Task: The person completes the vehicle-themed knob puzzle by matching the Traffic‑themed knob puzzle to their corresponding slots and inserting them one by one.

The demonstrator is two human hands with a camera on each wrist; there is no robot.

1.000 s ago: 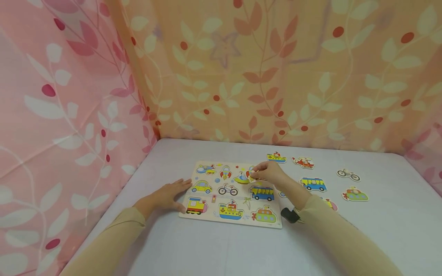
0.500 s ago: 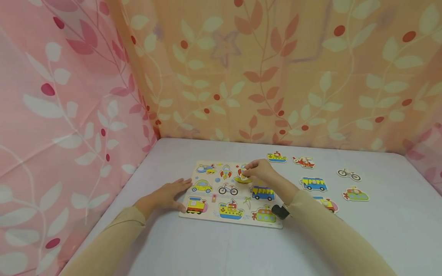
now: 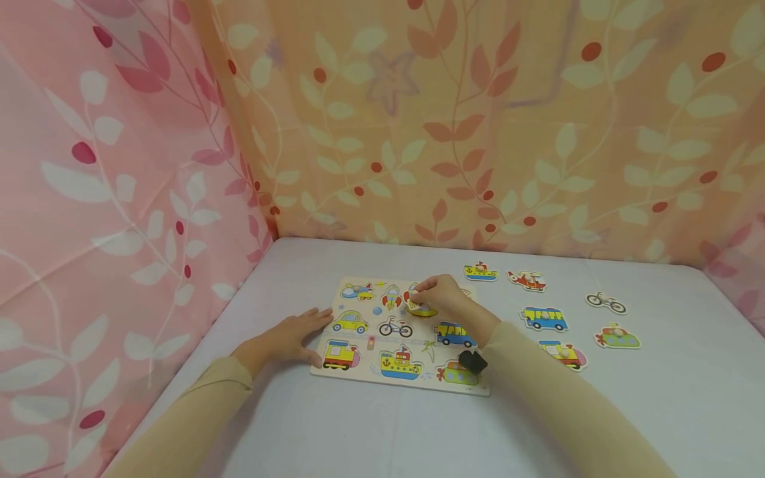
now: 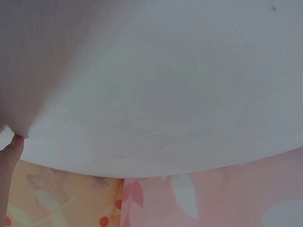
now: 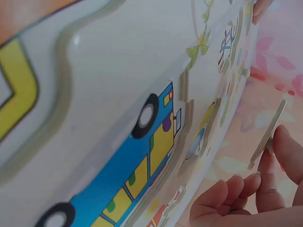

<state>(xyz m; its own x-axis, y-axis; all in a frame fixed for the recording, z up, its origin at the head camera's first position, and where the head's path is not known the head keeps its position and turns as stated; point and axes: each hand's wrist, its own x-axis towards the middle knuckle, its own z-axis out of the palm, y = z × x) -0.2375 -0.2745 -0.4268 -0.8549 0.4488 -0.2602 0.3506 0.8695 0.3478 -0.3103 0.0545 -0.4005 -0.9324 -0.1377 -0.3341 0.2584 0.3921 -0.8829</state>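
My right hand [image 3: 441, 293] pinches a rocket puzzle piece [image 3: 410, 300] by its knob, just over the upper middle of a wooden puzzle board [image 3: 366, 372]. In the right wrist view the piece [image 5: 271, 132] appears edge-on and tilted between thumb and fingertip, apart from the board. My left hand [image 3: 291, 337] lies with fingers extended at the board's left edge, its fingertips and thumb touching it. A printed rocket [image 3: 391, 298] and a yellow saucer [image 3: 422, 310] are near the held piece. A plane piece with a knob [image 3: 357, 292] sits in the top left recess.
Loose pieces lie to the board's right: ship [image 3: 481, 271], helicopter [image 3: 527, 281], bus [image 3: 545, 318], bicycle [image 3: 606, 302], submarine [image 3: 619, 337] and train [image 3: 564, 355]. A black wrist camera [image 3: 472, 362] hangs over the board's lower right. Patterned curtains [image 3: 382, 133] border the white table.
My right hand has moved left across the board with the rocket piece, from the upper right toward the printed rocket. My left hand has stayed at the left edge.
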